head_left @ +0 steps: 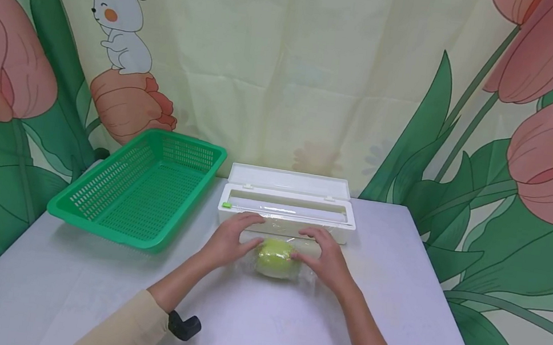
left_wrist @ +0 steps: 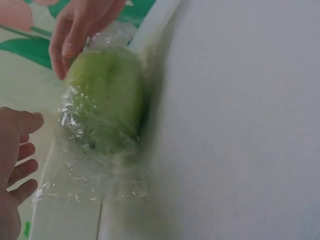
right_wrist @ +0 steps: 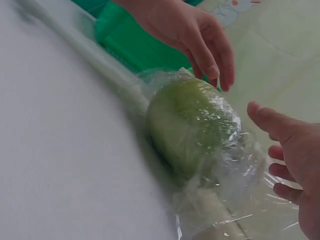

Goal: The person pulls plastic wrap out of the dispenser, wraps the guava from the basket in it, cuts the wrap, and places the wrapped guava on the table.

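A rounded green fruit or vegetable (head_left: pixel 276 259), its exact kind unclear, sits on the table wrapped in clear cling film (left_wrist: pixel 75 172). Loose film bunches at its two ends and glints in both wrist views. To its left is my left hand (head_left: pixel 231 242), thumb and fingers apart and lightly bent. My right hand (head_left: pixel 325 262) mirrors it on the other side, thumb close to the film. Both hands seem to hold nothing; whether a fingertip touches the film cannot be told. Just behind stands a white cling film dispenser (head_left: pixel 285 227) with its lid (head_left: pixel 290 181) raised.
A green slotted plastic basket (head_left: pixel 159 241) stands at the left of the table. The white-covered table (head_left: pixel 257 331) ends at a printed curtain (head_left: pixel 279 69) behind. On the dispenser's left end sits a small green slider (head_left: pixel 226 205).
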